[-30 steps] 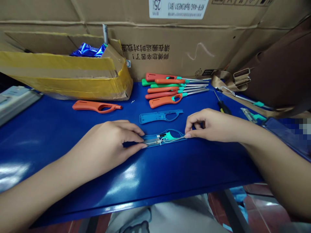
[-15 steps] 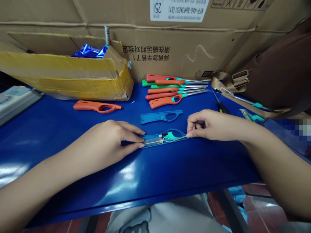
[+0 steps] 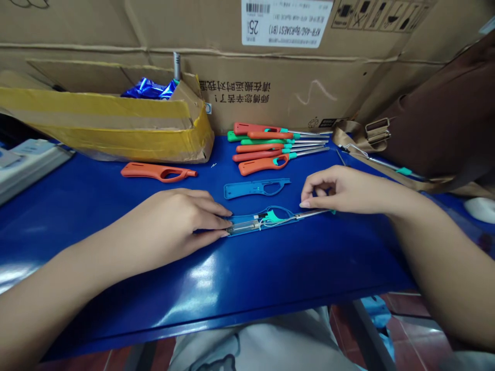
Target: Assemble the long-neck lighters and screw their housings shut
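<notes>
An open blue lighter shell half (image 3: 263, 220) with a green trigger and inner parts lies on the blue table (image 3: 270, 268). My left hand (image 3: 181, 221) rests on its left end, fingers pinched on the handle part. My right hand (image 3: 340, 189) pinches the metal tube (image 3: 311, 213) that sticks out of the shell's right end. A second, empty blue shell half (image 3: 255, 187) lies just behind.
A pile of orange and green finished lighters (image 3: 270, 147) lies at the back. A single orange shell (image 3: 157, 172) lies to the left, by a taped cardboard box (image 3: 108, 123). A brown bag with straps (image 3: 436, 118) sits at the right. Large cartons (image 3: 270, 62) wall the back.
My right hand has shifted slightly right and up, and the metal tube now shows beneath it. The camera tilted a little. My left hand stayed on the shell.
</notes>
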`<state>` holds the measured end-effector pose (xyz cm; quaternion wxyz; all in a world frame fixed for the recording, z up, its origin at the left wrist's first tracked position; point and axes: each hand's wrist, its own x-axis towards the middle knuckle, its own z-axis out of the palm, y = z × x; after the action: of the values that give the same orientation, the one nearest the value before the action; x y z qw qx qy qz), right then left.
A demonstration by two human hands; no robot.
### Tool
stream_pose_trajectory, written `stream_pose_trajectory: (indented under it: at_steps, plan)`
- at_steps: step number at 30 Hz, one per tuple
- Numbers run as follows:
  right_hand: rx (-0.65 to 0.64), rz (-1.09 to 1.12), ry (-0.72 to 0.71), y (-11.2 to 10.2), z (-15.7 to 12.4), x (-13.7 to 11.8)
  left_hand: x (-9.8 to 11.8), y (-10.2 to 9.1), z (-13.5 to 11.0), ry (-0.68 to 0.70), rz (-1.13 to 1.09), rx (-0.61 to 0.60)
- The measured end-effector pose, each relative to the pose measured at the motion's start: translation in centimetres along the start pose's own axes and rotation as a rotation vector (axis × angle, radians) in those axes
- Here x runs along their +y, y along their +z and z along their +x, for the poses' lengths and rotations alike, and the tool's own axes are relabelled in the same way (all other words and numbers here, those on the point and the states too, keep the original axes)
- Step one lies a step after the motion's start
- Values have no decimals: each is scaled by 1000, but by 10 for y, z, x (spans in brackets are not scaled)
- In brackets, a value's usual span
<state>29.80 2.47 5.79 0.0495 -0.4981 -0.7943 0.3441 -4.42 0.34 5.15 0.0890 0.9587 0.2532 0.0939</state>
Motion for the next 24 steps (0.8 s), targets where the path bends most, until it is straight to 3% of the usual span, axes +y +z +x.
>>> stream_pose_trajectory:
  at_steps: [2, 5, 7, 9, 24]
  plan:
    - [116, -5, -58, 4, 2, -1, 4, -1, 1, -6, 1, 14]
    - [302, -59, -276, 17, 7, -7, 13, 3, 3, -5, -11, 69]
    - [246, -32, -420, 28, 10, -11, 18, 9, 5, 13, -11, 105]
    - [166, 4, -476, 36, 11, -14, 21, 16, 7, 34, -2, 122]
    - [163, 10, -331, 49, 11, -22, 25, 32, 8, -19, -72, 62]
